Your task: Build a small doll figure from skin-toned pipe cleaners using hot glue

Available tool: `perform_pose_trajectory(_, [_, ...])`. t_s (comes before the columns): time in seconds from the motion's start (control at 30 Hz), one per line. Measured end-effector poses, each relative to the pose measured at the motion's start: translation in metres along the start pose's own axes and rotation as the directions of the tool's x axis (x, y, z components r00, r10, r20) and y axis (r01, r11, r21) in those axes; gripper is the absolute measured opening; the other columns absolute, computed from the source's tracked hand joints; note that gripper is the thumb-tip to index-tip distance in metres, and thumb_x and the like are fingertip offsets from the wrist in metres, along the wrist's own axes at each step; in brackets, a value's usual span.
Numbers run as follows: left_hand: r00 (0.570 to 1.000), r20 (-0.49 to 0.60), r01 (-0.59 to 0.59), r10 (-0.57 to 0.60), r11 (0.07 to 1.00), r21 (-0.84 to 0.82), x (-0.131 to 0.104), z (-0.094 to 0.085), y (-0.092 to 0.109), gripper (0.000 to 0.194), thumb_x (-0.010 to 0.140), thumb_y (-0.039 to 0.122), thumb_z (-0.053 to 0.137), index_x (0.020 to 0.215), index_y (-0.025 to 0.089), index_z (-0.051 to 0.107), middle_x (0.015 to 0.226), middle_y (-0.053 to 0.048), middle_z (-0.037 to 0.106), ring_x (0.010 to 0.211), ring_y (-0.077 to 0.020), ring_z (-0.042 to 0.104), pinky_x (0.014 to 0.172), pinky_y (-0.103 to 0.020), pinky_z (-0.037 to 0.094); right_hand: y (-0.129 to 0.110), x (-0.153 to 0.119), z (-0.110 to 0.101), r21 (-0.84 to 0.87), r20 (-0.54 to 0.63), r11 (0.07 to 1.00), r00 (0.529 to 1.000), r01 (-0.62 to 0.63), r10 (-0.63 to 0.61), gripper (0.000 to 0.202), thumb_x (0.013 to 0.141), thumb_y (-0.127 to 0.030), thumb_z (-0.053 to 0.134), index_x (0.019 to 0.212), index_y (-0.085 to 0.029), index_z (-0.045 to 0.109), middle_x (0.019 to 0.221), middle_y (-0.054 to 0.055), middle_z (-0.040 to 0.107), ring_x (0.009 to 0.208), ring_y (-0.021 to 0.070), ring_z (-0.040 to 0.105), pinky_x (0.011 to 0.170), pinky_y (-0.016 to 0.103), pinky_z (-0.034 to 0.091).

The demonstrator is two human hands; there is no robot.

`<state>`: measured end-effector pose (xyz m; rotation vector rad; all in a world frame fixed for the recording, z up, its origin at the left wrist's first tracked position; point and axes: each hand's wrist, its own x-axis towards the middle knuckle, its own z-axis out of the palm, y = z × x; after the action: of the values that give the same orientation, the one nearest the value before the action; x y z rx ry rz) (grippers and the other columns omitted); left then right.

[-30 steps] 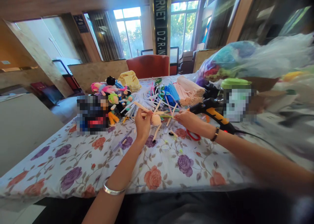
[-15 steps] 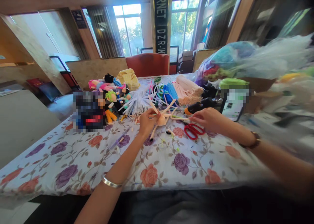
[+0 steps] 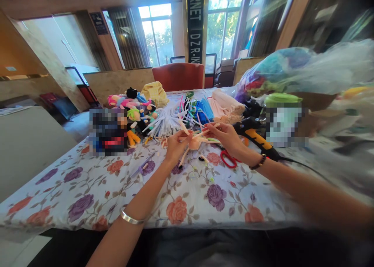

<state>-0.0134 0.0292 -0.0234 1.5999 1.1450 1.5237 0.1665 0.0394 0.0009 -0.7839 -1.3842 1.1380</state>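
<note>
Pinched in my left hand [image 3: 177, 146] is a peach pipe-cleaner figure [image 3: 194, 143] with a round body and several limbs sticking out, one tipped in black. My right hand [image 3: 223, 136] closes its fingers on one of the figure's peach limbs, just right of the body. Red-handled scissors [image 3: 228, 160] lie partly under my right wrist. A black and orange glue gun [image 3: 258, 140] rests on the table beyond my right forearm.
Bundles of white [image 3: 165, 121], blue [image 3: 205, 110] and peach pipe cleaners [image 3: 226, 105] lie behind my hands. Small dolls [image 3: 134, 113] are piled at the left. Plastic bags [image 3: 280, 66] and a green-lidded tub [image 3: 282, 99] stand at the right. The tablecloth [image 3: 131, 197] is flowered.
My right hand has moved left from beside the scissors and closed on a limb of the figure. The glue gun shows more fully. The view has shifted slightly.
</note>
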Motion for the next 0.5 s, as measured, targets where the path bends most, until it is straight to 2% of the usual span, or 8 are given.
perform_pose_trajectory(0.2, [0.985,-0.154,0.091,-0.080,0.994,0.067,-0.001,0.002,0.003,0.023,0.069,0.030,0.065,0.087,0.016,0.069,0.079,-0.005,0.071,0.077,-0.0172,0.064,0.071,-0.026,0.047,0.010,0.002,-0.008,-0.042,-0.009,0.997,0.997,-0.072,0.072,0.038,0.071,-0.032,0.071,0.104,-0.017,0.060,0.086,0.006,0.072,0.079,0.0195,0.069,0.072,0.033,0.056])
perform_pose_trajectory(0.37, [0.968,-0.219,0.128,-0.119,0.991,0.028,0.001,0.004,0.000,0.017,0.067,0.024,0.064,0.082,0.014,0.067,0.080,-0.007,0.072,0.079,-0.0196,0.066,0.070,-0.027,0.049,0.007,-0.001,-0.010,0.023,-0.048,0.978,0.977,-0.209,0.210,0.019,0.078,-0.012,0.061,0.096,-0.015,0.057,0.078,0.004,0.071,0.066,0.0136,0.068,0.072,0.028,0.057])
perform_pose_trajectory(0.5, [0.952,-0.242,0.176,-0.185,0.983,-0.061,0.004,0.003,-0.009,0.020,0.065,0.023,0.067,0.082,0.015,0.065,0.076,-0.006,0.071,0.078,-0.0207,0.067,0.070,-0.029,0.049,0.007,-0.007,-0.012,0.058,-0.036,0.960,0.961,-0.273,0.275,0.013,0.081,-0.007,0.055,0.091,-0.016,0.056,0.074,0.003,0.069,0.061,0.0116,0.067,0.067,0.024,0.057])
